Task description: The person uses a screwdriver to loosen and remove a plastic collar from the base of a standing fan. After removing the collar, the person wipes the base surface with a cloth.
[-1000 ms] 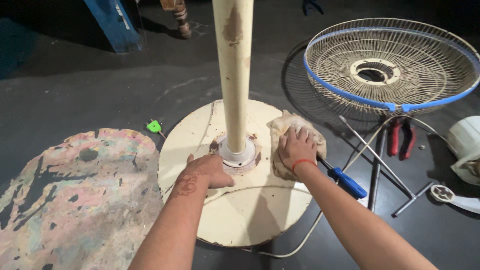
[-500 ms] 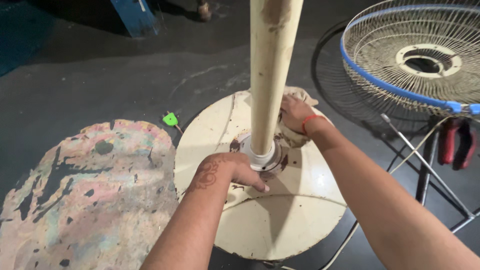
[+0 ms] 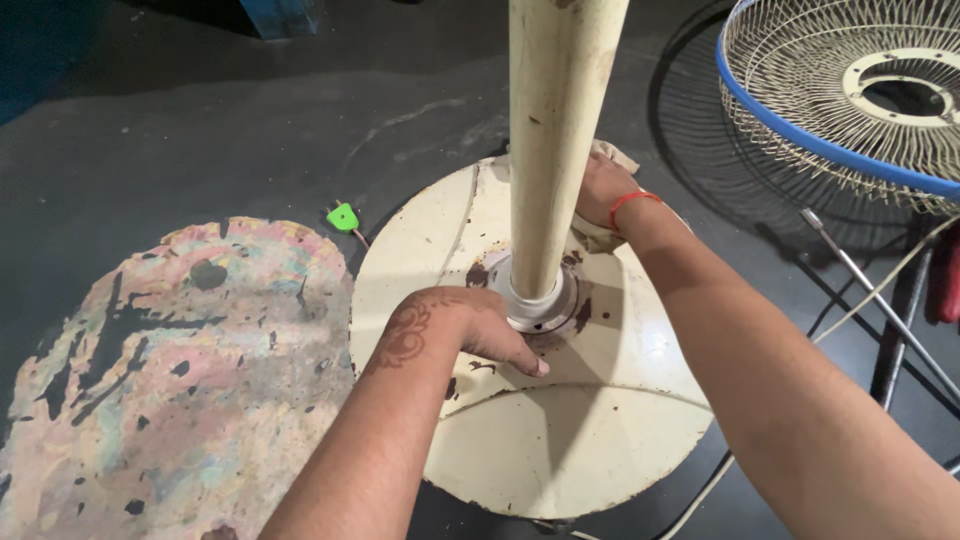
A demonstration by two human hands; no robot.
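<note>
Head view: two hands on one round cream base (image 3: 560, 440). Left hand (image 3: 455, 330) lay flat, fingers loosely spread, holding nothing, fingertips beside collar (image 3: 540, 305) of one upright pole (image 3: 555, 130). Right hand (image 3: 600, 190) pressed one rag (image 3: 610, 235) onto base behind pole; pole hid its fingers. Around: one green plug (image 3: 343, 217) on dark floor left of base, one blue-rimmed fan guard (image 3: 850, 90) right, metal rods (image 3: 860, 285) beneath it.

pole (image 3: 555, 140) on round base (image 3: 520, 440), plug (image 3: 342, 217) left, fan guard (image 3: 850, 90) right
</note>
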